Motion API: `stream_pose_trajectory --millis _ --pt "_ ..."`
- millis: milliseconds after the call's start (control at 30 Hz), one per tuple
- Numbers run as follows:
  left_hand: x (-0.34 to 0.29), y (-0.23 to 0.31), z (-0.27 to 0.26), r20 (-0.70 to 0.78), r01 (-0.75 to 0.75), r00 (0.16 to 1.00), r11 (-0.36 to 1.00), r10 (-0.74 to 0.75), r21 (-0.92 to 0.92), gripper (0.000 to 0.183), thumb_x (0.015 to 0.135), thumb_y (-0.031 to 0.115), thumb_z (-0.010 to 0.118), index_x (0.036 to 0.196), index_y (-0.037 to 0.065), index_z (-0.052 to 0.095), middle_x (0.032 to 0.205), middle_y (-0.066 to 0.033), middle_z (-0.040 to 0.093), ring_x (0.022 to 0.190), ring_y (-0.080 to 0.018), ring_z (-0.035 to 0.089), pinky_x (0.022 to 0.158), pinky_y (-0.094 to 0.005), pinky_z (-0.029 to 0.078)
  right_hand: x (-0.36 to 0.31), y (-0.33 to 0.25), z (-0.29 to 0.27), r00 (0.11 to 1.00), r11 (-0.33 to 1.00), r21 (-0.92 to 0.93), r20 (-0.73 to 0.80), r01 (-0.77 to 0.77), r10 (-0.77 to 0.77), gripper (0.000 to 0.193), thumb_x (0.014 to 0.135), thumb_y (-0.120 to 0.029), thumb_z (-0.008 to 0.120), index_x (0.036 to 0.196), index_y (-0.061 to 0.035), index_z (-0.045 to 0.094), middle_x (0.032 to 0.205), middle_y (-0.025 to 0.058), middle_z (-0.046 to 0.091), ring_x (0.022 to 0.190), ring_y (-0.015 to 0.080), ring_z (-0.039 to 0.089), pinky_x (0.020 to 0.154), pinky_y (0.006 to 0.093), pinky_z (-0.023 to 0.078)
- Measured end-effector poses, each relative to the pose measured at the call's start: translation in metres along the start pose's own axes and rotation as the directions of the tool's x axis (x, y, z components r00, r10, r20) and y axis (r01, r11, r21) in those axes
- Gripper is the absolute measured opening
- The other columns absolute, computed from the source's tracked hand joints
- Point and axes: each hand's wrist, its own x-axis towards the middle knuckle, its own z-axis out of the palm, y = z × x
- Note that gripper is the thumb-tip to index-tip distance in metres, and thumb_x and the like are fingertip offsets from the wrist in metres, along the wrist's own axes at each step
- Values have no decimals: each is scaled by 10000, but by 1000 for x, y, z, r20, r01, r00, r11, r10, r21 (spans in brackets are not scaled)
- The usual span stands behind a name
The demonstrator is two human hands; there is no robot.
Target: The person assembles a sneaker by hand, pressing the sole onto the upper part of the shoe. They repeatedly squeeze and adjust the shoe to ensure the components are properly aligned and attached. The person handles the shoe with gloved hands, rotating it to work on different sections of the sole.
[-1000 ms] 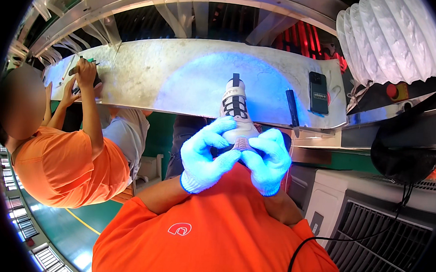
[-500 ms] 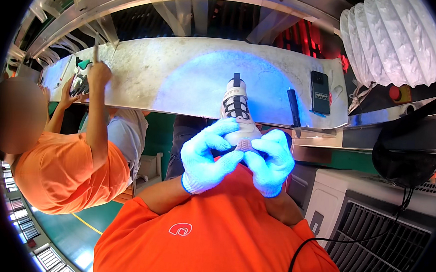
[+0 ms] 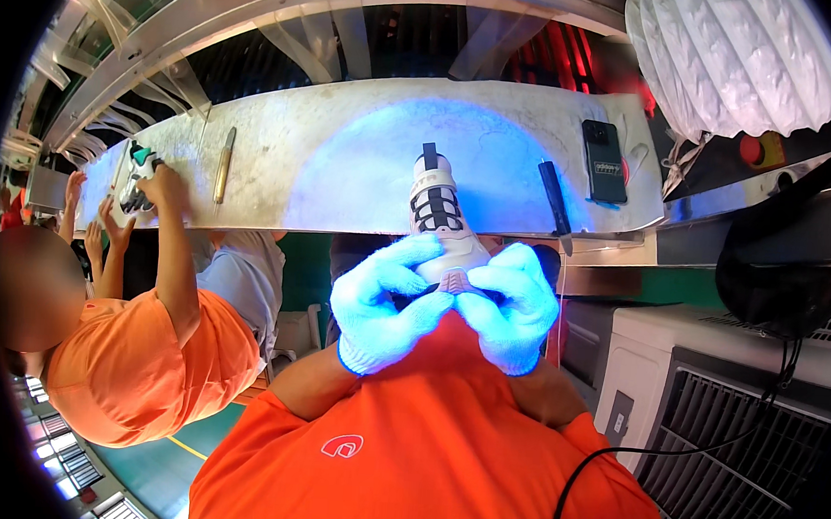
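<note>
A pale shoe [image 3: 456, 247] with black lacing and a dark heel tab points its toe toward me at the bench's near edge. Both my hands wear white gloves that glow blue under the light. My left hand [image 3: 387, 303] closes around the left side of the toe, thumb and fingers pinching its edge. On the other side, my right hand [image 3: 509, 308] grips the toe with bent fingers. Between my thumbs shows a ridged pinkish-brown sole tip [image 3: 454, 281]. A dark patch by my left fingers is partly hidden.
Right of the shoe lie a dark-handled tool [image 3: 555, 199] and a phone [image 3: 605, 162]. A co-worker [image 3: 148, 349] at left handles another shoe [image 3: 139, 181], near a slim tool [image 3: 224, 165]. A white ribbed duct [image 3: 740, 65] and a red button [image 3: 750, 150] are at upper right.
My hands keep their hold on the shoe, which shifts slightly left in the picture. The co-worker's hand has let go of the slim tool, now lying on the bench, and reached to the other shoe.
</note>
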Motion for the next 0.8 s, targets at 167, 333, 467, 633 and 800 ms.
stream_pose_trajectory --millis 167,333,467,633,800 --pt "1 -7 -2 -69 -3 998 987 -8 -161 405 855 82 1008 1066 -16 677 1252 -258 805 1152 -291 808 1016 -421 643 -16 7 7 977 969 158 -58 -192 203 566 836 65 933 1349 6 702 916 13 607 740 86 545 641 248 474" --pt "8 -7 -15 80 49 996 997 -45 -54 454 891 204 957 1191 -39 719 1280 -249 794 1180 -327 792 1057 -453 617 -21 5 11 947 917 263 -34 -299 319 702 860 -3 971 1475 22 632 932 -11 616 811 50 564 704 236 523" --pt "30 -21 -24 276 -131 955 990 113 50 559 932 315 861 1324 -65 739 1293 -255 786 1230 -398 759 1110 -504 577 -17 2 10 951 928 222 -3 -301 309 700 855 -36 987 1465 24 649 988 22 672 820 74 605 737 254 561" --pt "29 -21 -23 302 -90 951 995 71 50 562 946 336 837 1336 -58 747 1350 -272 766 1269 -430 734 1160 -530 541 -8 0 4 959 954 105 -18 -280 283 696 842 -77 1004 1445 20 670 1027 52 709 814 102 632 746 273 584" --pt "18 -17 -20 281 118 957 985 -78 -127 590 947 352 864 1385 -27 748 1458 -239 728 1466 -421 613 1252 -566 458 -11 -3 6 978 975 88 -18 -205 207 720 811 -123 1030 1429 7 685 999 65 712 793 132 651 688 289 577"
